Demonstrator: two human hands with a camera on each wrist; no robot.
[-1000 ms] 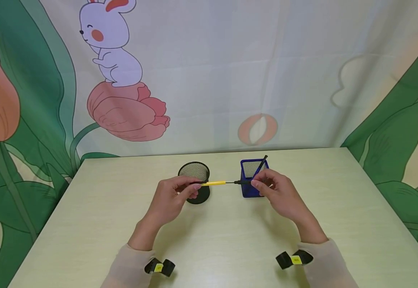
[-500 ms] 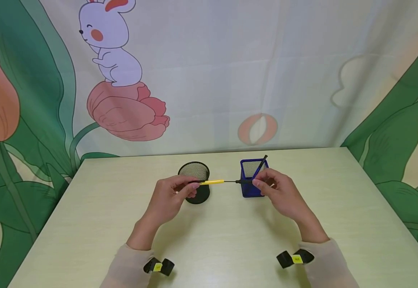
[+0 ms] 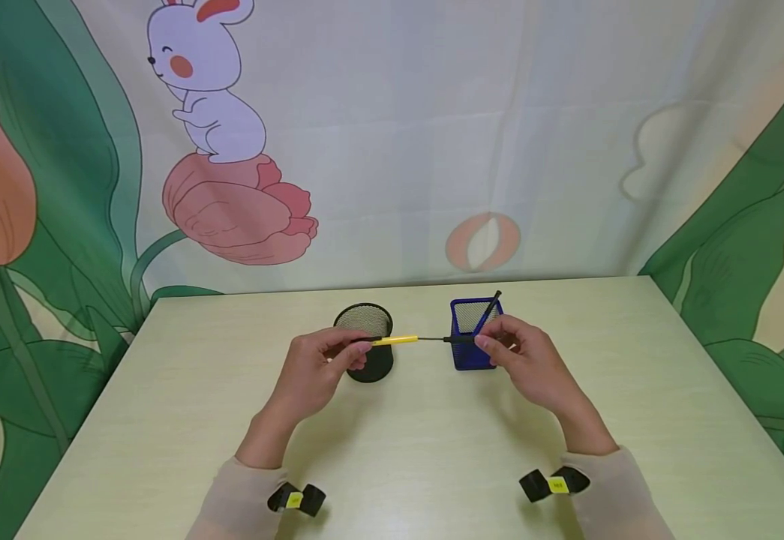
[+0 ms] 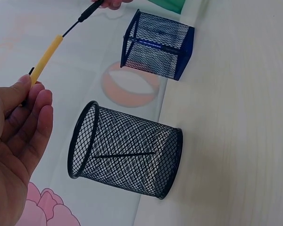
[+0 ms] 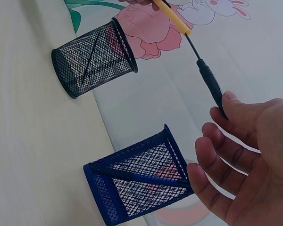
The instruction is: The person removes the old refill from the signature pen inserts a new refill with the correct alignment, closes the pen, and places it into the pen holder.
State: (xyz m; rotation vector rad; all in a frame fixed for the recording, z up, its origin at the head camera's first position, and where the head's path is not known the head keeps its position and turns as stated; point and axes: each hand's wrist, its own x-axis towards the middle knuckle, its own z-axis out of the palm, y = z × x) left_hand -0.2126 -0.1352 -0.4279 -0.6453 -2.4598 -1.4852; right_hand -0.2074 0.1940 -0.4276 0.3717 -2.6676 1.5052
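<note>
A slim ballpoint pen is held level in the air in two drawn-apart pieces. My left hand (image 3: 310, 379) pinches its yellow barrel (image 4: 48, 55) near the dark clip end, between thumb and fingers. Thumb and forefinger of my right hand (image 3: 527, 367) pinch the black grip section (image 5: 210, 80). A thin dark refill (image 5: 192, 46) bridges the gap between the pieces; whether its end still sits inside the barrel cannot be told. In the right wrist view the other right fingers are loosely bent, apart from the pen.
Behind the left hand stands a round black mesh pen cup (image 3: 370, 367), with a thin dark stick showing inside. A square blue mesh pen holder (image 3: 473, 358) behind the right hand contains a dark pen (image 3: 491, 306). Both stand on the pale table (image 3: 405, 450), before a printed curtain (image 3: 392, 135).
My hands have moved slightly apart, the left one leftward and the right one a touch rightward. More of the thin refill shows between barrel and grip section.
</note>
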